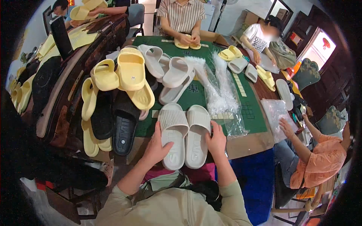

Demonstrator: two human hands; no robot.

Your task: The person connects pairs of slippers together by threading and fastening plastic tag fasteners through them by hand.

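One pair: holding both light grey slippers (181, 147) side by side at the near edge of the counter (250, 146), with toe ends pointing away. With the left hand (156, 147): wrapping fingers around the outer side of the left slipper (174, 152), resting thumb on the insole. With the right hand (217, 141): closing fingers on the outer side of the right slipper (197, 147). At left: yellow slippers (132, 69), black slippers (125, 124) and further grey slippers (177, 69), overlapping. Beyond, on the green mat (254, 122): clear plastic bags (230, 94), lying bunched. By a co-worker (183, 15) opposite: handling a yellow pair (181, 45).
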